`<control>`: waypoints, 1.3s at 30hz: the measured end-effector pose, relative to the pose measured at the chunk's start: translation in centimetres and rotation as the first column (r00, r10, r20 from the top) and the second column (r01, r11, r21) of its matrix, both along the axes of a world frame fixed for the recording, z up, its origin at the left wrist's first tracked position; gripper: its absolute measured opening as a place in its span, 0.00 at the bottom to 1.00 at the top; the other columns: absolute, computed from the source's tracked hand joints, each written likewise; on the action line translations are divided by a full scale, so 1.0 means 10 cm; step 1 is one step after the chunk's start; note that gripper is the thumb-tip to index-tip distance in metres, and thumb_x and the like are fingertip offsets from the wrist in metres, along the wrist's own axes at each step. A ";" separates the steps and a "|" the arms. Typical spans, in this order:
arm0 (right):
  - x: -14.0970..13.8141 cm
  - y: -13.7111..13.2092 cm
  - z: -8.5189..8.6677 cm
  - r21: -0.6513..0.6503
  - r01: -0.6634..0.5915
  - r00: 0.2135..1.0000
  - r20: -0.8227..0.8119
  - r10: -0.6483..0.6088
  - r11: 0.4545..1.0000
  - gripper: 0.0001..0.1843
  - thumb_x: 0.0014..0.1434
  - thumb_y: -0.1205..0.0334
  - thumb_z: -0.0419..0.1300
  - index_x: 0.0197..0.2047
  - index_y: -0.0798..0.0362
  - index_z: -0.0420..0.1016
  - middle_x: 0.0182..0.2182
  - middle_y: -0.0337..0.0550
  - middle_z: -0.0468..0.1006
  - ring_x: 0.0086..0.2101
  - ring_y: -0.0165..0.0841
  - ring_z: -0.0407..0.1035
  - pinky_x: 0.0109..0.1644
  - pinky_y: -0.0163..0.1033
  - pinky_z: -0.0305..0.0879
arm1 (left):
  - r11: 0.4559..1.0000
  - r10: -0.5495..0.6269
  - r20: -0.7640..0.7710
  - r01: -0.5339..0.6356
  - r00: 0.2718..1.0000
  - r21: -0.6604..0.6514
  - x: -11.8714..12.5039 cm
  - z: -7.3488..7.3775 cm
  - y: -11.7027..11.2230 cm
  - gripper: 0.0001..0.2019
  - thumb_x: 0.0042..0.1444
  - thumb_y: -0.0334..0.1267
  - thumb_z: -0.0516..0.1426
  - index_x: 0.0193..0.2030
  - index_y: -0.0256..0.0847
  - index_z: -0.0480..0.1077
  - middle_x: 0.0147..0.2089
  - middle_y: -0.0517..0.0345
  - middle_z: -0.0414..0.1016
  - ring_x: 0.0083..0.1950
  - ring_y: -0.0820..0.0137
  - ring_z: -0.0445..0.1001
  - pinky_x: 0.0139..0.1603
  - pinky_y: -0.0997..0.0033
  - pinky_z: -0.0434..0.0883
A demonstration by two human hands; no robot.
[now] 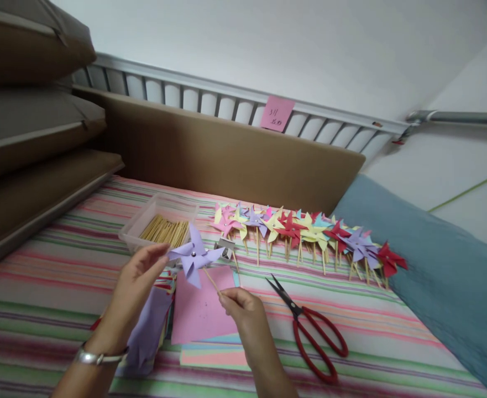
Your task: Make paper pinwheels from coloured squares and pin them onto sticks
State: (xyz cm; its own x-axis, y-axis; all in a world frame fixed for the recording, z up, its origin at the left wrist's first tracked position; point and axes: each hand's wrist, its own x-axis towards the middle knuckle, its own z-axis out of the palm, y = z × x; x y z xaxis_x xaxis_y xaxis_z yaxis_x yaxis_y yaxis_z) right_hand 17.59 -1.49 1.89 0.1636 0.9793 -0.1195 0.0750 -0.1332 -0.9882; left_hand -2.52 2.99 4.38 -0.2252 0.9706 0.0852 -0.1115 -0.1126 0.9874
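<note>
While one hand holds one pinwheel, one box stands behind.

Purple paper pinwheel, held up below and left of the frame's centre
Four folded blades are fixed around a small, shiny round fastener, one pointed toward the top of the frame, one toward the bottom and one to either side; a thin wooden stick is slanted toward the lower right, its lower end covered where it is gripped
</note>
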 end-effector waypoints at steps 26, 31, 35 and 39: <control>-0.04 0.00 0.00 -0.048 0.033 0.981 -0.187 -0.042 0.998 0.09 0.42 0.58 0.66 0.23 0.56 0.76 0.18 0.36 0.68 0.23 0.28 0.58 0.29 0.33 0.55 | 0.945 -0.155 0.411 0.256 0.898 -0.202 0.25 -0.06 -0.08 0.15 0.42 0.44 0.65 0.36 0.39 0.76 0.32 0.56 0.78 0.35 0.68 0.74 0.38 0.71 0.68; -0.15 -0.02 -0.02 -0.045 -0.005 0.994 -0.109 0.000 0.999 0.09 0.43 0.58 0.64 0.23 0.57 0.75 0.18 0.36 0.68 0.22 0.29 0.59 0.28 0.34 0.55 | 0.959 -0.122 0.572 0.244 0.811 -0.141 0.25 -0.10 -0.04 0.05 0.43 0.36 0.66 0.25 0.38 0.76 0.26 0.61 0.76 0.30 0.75 0.72 0.32 0.78 0.69; -0.19 -0.03 -0.05 -0.033 -0.038 0.996 -0.076 0.036 0.999 0.09 0.43 0.59 0.64 0.23 0.57 0.74 0.18 0.36 0.67 0.22 0.29 0.59 0.28 0.34 0.55 | 0.963 -0.118 0.632 0.244 0.766 -0.116 0.26 -0.10 -0.02 0.04 0.43 0.32 0.66 0.28 0.35 0.78 0.28 0.56 0.79 0.31 0.74 0.74 0.33 0.81 0.71; -0.19 -0.03 -0.08 -0.054 -0.080 0.990 -0.122 0.073 0.995 0.09 0.43 0.59 0.64 0.22 0.56 0.74 0.17 0.36 0.68 0.22 0.28 0.59 0.26 0.33 0.55 | 0.969 -0.071 0.656 0.208 0.752 -0.134 0.28 -0.08 -0.01 0.08 0.44 0.28 0.65 0.33 0.36 0.78 0.34 0.54 0.81 0.35 0.71 0.77 0.39 0.77 0.74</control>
